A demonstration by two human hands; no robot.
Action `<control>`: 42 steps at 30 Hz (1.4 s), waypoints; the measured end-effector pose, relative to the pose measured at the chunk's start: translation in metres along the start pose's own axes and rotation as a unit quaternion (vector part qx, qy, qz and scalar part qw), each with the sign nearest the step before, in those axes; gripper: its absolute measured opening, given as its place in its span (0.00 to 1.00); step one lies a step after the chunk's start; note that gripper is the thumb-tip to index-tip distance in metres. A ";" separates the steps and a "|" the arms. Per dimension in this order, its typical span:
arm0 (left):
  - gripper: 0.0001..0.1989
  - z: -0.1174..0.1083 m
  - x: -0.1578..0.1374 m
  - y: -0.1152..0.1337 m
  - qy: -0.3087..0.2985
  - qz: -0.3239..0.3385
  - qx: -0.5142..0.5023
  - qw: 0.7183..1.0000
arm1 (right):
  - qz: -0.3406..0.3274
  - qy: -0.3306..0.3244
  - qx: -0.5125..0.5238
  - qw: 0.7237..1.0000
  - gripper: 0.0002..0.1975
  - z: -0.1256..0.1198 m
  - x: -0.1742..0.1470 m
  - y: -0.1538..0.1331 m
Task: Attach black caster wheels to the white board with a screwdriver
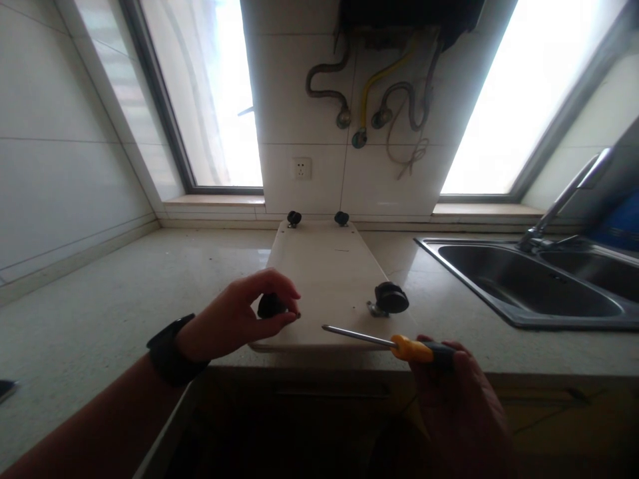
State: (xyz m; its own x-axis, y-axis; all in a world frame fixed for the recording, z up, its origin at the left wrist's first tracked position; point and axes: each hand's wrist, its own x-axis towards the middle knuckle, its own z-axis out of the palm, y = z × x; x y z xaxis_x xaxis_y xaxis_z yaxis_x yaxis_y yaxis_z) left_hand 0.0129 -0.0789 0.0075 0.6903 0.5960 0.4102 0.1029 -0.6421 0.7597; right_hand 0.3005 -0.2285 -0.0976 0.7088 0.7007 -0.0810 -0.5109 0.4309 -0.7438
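Note:
A pale board (324, 266) lies on the counter with black caster wheels standing up at its corners. My left hand (249, 303) is over the near left caster (271, 305) and partly hides it. Thumb and fingertips of that hand are pinched around a tiny dark piece, apparently a screw (298, 315), close above the board. My right hand (462, 386) is wrapped around the yellow and black handle of a screwdriver (412, 348). Its metal shaft points left over the board's near edge, tip apart from the left fingers. The near right caster (391, 298) stands on a metal plate.
A double steel sink (516, 322) with a faucet (562, 199) is set into the counter (150, 286) at right. Behind the board, the tiled wall carries a socket (302, 168), hoses and a yellow pipe (368, 93). Drawers are below the counter's front edge.

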 end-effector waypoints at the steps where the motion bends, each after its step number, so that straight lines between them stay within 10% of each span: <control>1: 0.10 0.001 0.000 0.002 -0.011 -0.003 -0.007 1.000 | -0.002 -0.002 0.001 1.000 0.18 0.000 -0.001 0.000; 23: 0.12 0.012 -0.001 0.014 -0.053 0.095 0.107 0.988 | -0.065 -0.044 -0.064 0.995 0.17 -0.006 -0.006 0.002; 42: 0.15 0.032 -0.002 0.013 -0.031 0.186 0.330 0.925 | -0.194 -0.098 -0.136 0.967 0.15 -0.011 -0.019 -0.022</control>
State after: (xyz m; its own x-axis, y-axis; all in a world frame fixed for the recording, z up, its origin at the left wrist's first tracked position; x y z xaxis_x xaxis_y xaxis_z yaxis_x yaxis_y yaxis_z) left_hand 0.0353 -0.1038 0.0004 0.8033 0.2597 0.5360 0.2510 -0.9637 0.0908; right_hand 0.3038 -0.2572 -0.0870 0.7016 0.6228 0.3462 -0.0598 0.5356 -0.8423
